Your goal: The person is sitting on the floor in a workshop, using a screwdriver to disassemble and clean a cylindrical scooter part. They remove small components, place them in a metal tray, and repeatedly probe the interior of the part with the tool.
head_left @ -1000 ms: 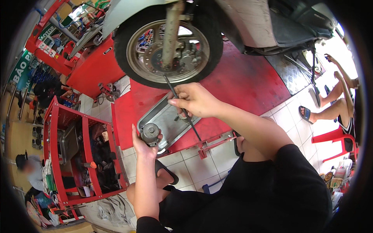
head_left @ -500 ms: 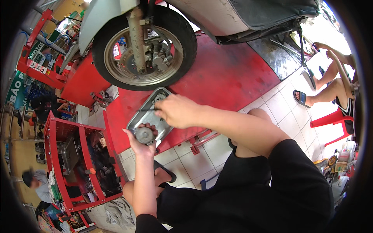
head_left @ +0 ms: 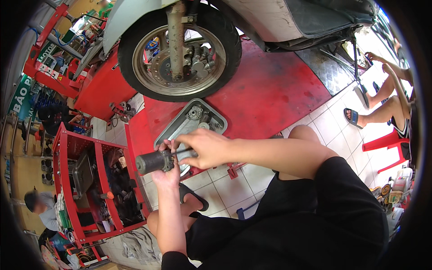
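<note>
My left hand [head_left: 166, 175] is closed around a dark cylindrical motor [head_left: 148, 162], now lying sideways with its flanged end toward the right. My right hand [head_left: 198, 148] grips a thin dark rod tool [head_left: 182, 151] at that flanged end, its fingers almost meeting those of my left hand; the rod's tip is hidden among them. Beneath both hands, on a red lift platform [head_left: 265, 85], lies an oblong metal tray [head_left: 216, 114] holding round metal parts [head_left: 194, 112]. Just past the tray stands a scooter's front wheel [head_left: 137, 83] with brake disc and caliper.
A red tool cart [head_left: 101, 171] stands at left, grey rags [head_left: 139, 243] beside it. Co-workers [head_left: 47, 207] [head_left: 54, 119] are at the left. At right a seated person's legs [head_left: 378, 117], a red plastic stool [head_left: 382, 148] and assorted containers [head_left: 391, 193] appear.
The motor has tipped from upright onto its side in my left hand. My right hand has come down and left, bringing the rod to the motor. The tray shows more beyond my hands.
</note>
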A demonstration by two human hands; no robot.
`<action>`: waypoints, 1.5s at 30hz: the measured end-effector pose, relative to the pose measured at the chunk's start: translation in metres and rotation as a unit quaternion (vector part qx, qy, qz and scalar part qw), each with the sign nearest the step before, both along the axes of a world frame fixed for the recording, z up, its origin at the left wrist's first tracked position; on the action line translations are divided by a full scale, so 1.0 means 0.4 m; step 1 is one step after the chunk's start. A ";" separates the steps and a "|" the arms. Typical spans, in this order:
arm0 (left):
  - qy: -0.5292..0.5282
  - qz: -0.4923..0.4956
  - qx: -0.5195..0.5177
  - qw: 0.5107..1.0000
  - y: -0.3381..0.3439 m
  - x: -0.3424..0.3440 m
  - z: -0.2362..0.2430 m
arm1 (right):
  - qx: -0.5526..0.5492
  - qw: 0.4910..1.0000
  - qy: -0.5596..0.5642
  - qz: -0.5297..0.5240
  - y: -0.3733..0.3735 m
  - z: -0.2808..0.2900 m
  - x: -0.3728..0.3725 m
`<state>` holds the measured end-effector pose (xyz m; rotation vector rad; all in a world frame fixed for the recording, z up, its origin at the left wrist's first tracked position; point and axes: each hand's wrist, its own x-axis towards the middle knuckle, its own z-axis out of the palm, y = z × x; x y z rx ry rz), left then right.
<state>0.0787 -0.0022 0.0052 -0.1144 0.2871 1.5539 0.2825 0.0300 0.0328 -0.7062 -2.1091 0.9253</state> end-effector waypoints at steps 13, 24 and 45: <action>-0.153 0.007 0.093 0.984 -0.039 0.021 0.041 | 0.204 0.965 0.164 -0.023 -0.036 -0.032 -0.068; -0.055 0.128 0.063 0.988 0.024 -0.174 0.062 | -0.021 0.980 0.022 -0.195 0.112 0.005 0.022; 0.180 0.136 -0.066 0.972 0.046 -0.304 0.021 | -0.082 0.910 -0.380 -0.142 0.034 -0.341 -0.342</action>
